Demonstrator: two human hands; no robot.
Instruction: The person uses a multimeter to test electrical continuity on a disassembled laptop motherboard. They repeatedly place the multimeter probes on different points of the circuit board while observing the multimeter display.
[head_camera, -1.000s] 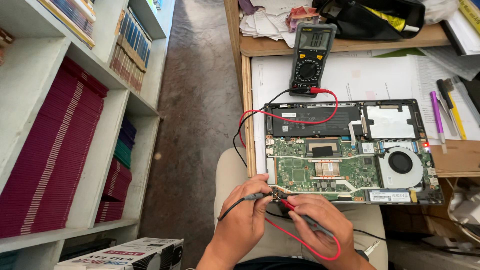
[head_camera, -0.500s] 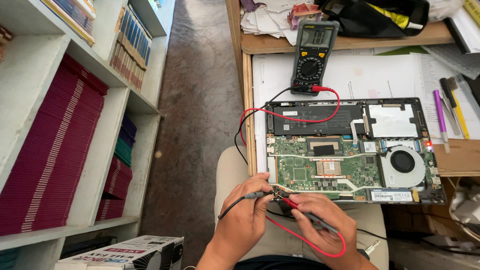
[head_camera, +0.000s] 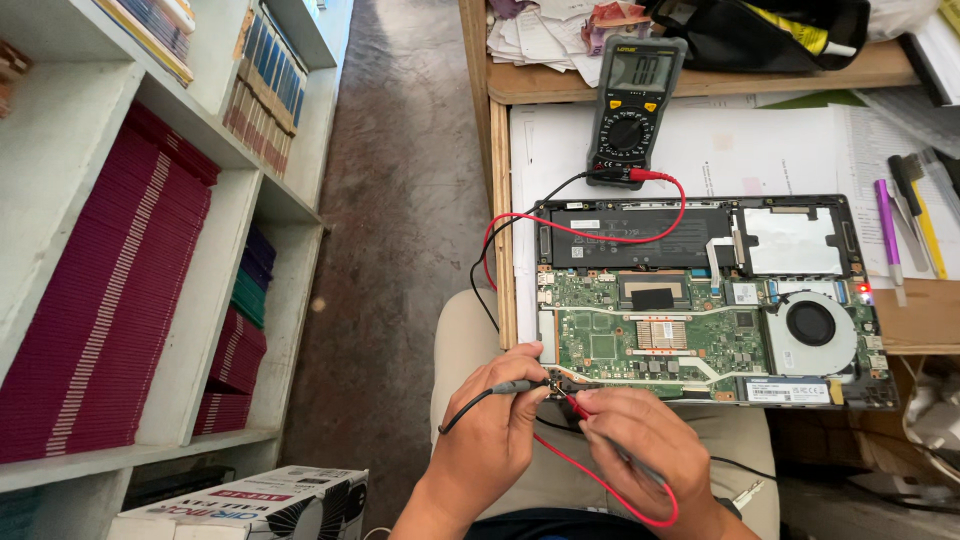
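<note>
Opened laptop (head_camera: 700, 300) apparently holds board, fan, battery.

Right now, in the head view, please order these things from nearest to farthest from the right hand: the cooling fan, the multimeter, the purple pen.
From the right hand:
1. Cooling fan, in the open laptop's right part, up and to the right of the hand.
2. Purple pen, on the desk past the laptop's right edge.
3. Multimeter, at the desk's far side, beyond the laptop.
</note>
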